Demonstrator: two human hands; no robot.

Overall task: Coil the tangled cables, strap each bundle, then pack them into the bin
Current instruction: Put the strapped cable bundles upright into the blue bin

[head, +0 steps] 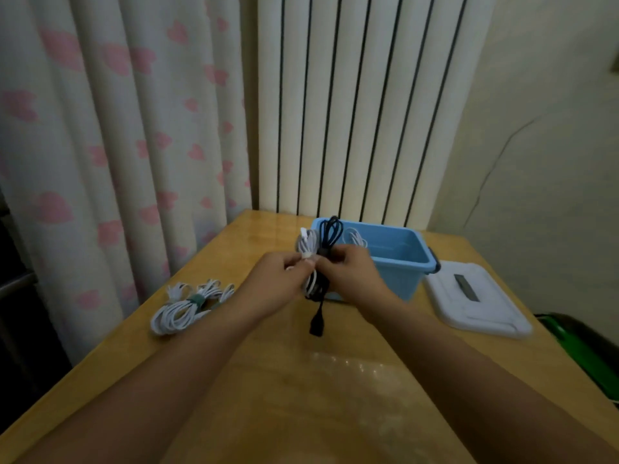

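Observation:
Above the wooden table (pixel 274 380), both hands hold one upright bundle of black and white cables (pixel 320 242). My left hand (pixel 271 284) pinches the bundle's white side at its middle. My right hand (pixel 348 274) grips the black side. A black plug end (pixel 316 324) dangles below the hands. Just behind stands the blue bin (pixel 402 256), with a white cable (pixel 355 237) visible inside it. A coiled white cable bundle (pixel 182 309) with a green strap (pixel 197 301) lies on the table at the left.
The bin's white lid (pixel 475 299) lies on the table to the right of the bin. A radiator (pixel 361 105) and a curtain (pixel 117 128) stand behind the table. A dark object with green (pixel 582 346) sits beyond the table's right edge.

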